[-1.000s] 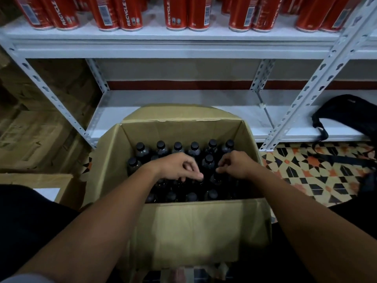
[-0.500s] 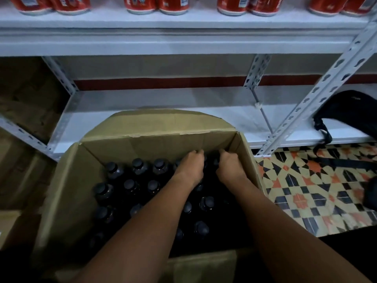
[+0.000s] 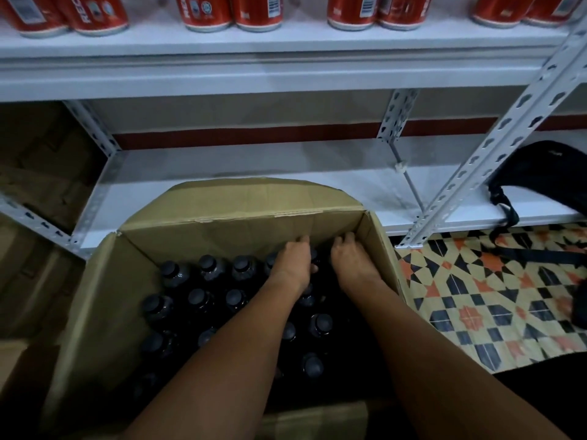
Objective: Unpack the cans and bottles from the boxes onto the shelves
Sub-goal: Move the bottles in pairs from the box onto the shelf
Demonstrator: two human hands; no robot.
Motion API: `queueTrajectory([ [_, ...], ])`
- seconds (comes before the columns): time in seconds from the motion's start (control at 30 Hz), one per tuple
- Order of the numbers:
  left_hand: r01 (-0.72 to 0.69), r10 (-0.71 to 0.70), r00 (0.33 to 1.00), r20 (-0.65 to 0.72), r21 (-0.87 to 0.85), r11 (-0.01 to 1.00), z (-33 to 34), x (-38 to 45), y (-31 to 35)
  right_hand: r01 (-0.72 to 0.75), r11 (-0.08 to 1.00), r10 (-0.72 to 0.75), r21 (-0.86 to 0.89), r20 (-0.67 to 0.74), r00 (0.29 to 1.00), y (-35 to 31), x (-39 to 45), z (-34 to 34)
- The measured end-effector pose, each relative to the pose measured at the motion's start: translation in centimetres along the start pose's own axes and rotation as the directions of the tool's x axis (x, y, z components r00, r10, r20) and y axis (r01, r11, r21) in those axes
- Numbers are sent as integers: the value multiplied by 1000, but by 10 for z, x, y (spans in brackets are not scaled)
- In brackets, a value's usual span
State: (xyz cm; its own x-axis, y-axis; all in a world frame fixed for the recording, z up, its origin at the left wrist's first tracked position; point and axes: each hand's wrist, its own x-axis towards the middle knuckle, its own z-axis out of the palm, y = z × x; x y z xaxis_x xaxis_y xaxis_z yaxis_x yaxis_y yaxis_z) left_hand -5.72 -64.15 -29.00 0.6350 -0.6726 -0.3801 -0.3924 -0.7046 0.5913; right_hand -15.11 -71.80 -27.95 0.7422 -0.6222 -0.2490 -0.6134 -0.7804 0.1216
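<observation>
A cardboard box (image 3: 95, 312) stands open on the floor in front of the lower shelf (image 3: 254, 173), packed with dark bottles (image 3: 209, 268) whose black caps point upward. Both hands are reached into its far right corner, close to the far wall of the box. The left hand (image 3: 293, 262) is laid over the caps in the far row, knuckles up and fingers curled downward; a bottle appears to be gripped under it, though the fingertips are hidden by the hand itself. The right hand (image 3: 349, 258) is lowered just beside it, nearer the right wall, with fingers likewise bent down into the dark; whether a bottle is held there cannot be told.

The step in hand is judged to be the taking hold of bottles from the far row, 1 for each hand, before they are lifted out. No bottle is yet raised above its neighbours.

The lower shelf beyond the box is the likely destination, while red cans (image 3: 257, 11) are lined along the upper shelf (image 3: 286, 74). For the next move, a firm hold around each neck is called for, then a straight upward pull so that neighbouring bottles are not dragged or knocked, and a forward carry over the raised far flap (image 3: 254, 198). A black bag (image 3: 536, 173) is lying on the shelf at the far right.
</observation>
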Motion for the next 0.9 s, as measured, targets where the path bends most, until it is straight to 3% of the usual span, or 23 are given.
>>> queueTrajectory([
  [0.13,-143,153,985,-76,123,982,-9,-13,-7,46,998,-48,-31,-42,998,0,-13,-13],
  [0.23,-272,272,946,-178,24,962,-21,-28,-12,41,969,-8,242,-136,991,7,-24,-25],
  [0.33,-363,338,906,-257,-59,930,-38,-42,-13,69,790,105,610,-245,964,15,-37,-38],
  [0.47,-419,354,883,-307,-178,890,-65,-65,0,230,556,160,799,-373,914,14,-58,-66],
  [0.53,-450,365,863,-350,-204,869,-79,-74,11,278,479,188,832,-407,894,15,-66,-86],
  [0.67,-564,440,804,-399,-280,777,-107,-99,36,365,479,220,798,-512,830,16,-85,-126],
  [0.8,-562,372,819,-437,-481,673,-121,-128,50,437,465,216,770,-577,787,8,-106,-153],
  [0.9,-580,350,810,-471,-548,603,-125,-142,51,459,388,240,799,-568,787,0,-116,-160],
])
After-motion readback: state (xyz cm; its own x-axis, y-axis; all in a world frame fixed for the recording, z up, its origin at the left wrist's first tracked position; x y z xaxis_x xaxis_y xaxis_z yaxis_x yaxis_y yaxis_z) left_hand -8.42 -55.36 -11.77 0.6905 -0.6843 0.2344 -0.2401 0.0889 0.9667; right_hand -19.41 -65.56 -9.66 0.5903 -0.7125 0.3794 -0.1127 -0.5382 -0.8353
